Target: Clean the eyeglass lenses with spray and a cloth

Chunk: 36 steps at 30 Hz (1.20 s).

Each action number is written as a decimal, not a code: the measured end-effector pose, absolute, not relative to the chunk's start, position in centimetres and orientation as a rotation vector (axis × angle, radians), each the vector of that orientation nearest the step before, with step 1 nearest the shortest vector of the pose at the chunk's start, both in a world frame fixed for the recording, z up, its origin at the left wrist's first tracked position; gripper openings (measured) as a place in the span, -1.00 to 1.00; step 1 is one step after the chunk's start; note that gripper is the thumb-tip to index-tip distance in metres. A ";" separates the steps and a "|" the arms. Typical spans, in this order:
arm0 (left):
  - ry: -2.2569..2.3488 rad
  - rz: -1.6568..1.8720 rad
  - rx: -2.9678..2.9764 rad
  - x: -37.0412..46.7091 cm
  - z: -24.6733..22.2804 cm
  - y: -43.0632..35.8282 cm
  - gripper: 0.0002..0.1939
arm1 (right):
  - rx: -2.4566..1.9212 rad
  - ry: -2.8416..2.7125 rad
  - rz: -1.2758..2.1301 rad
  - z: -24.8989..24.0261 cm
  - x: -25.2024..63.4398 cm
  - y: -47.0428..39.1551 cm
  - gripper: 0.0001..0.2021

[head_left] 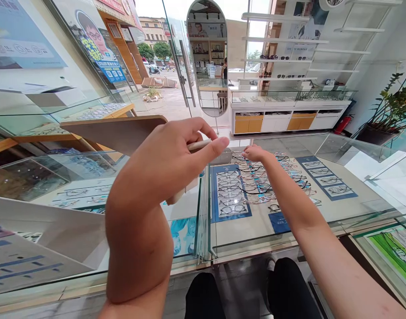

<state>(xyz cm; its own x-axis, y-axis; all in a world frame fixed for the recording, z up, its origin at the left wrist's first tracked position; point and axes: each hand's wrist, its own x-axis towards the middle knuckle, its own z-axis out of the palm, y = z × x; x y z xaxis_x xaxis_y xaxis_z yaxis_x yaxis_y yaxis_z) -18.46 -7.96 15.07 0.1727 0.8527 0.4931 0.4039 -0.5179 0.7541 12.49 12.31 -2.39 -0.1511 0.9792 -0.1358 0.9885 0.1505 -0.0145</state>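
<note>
Reaching deep into the glass display case (289, 241), we're working our right hand (256, 153) in among the rows of eyeglass frames (256, 186) laid out on the blue-edged mats. The fingers are curled down and together over the frames at the far end of the middle row, but we can't tell if they're actually pinching a pair or just resting on it (the knuckles are hiding the tips).

Meanwhile our left hand (176, 155) is holding up a flat tan tray (114, 131), with thumb and fingers clamped on its near edge, well above the glass and off to the left of the frames.

To do this bit well, we'd say we're wanting to keep that tray level and clear of the glass top, since it's hanging out on a long lever. With the right hand, going for one frame by its bridge looks smartest, lifting straight up so the temples aren't snagging the neighbours, which are overlapping each other pretty tightly there.
</note>
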 end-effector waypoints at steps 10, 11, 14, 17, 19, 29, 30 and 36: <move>1.175 1.166 2.049 -18.6 13.7 -7.9 -0.65 | 2.151 2.579 -0.028 4.3 12.4 9.3 -0.40; 1.180 1.150 2.033 -18.6 13.6 -7.7 -0.65 | 2.149 2.695 -0.022 5.2 12.2 8.4 -0.40; 1.222 1.040 2.050 -18.1 12.5 -5.9 -0.66 | 2.041 3.108 -0.118 6.8 10.8 5.2 -0.36; 1.204 1.045 1.968 -17.2 9.3 -3.1 -0.57 | 1.853 3.403 -0.354 6.3 8.6 2.0 -0.34; 1.081 1.136 1.824 -16.5 6.1 -1.3 -0.55 | 1.772 3.512 -0.504 4.9 7.2 0.5 -0.32; 0.870 1.500 1.377 -13.8 -2.6 0.6 -0.53 | 1.824 3.628 -0.487 -0.6 4.9 -0.8 -0.29; 0.871 1.509 1.373 -13.8 -2.7 0.5 -0.52 | 1.810 3.626 -0.452 -0.6 4.9 -0.9 -0.31; 0.951 1.661 1.503 -14.2 -2.7 0.5 -0.70 | 1.647 3.630 -0.286 -0.7 4.2 -1.6 -0.36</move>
<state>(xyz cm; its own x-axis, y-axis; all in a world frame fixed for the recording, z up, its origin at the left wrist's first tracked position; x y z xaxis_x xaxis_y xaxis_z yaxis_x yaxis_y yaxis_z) -14.17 0.51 -2.66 -0.0890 0.8686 0.4875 -0.0191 -0.4908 0.8710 4.17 -1.59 -0.65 -0.3752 0.6740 0.6363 0.5661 0.7102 -0.4185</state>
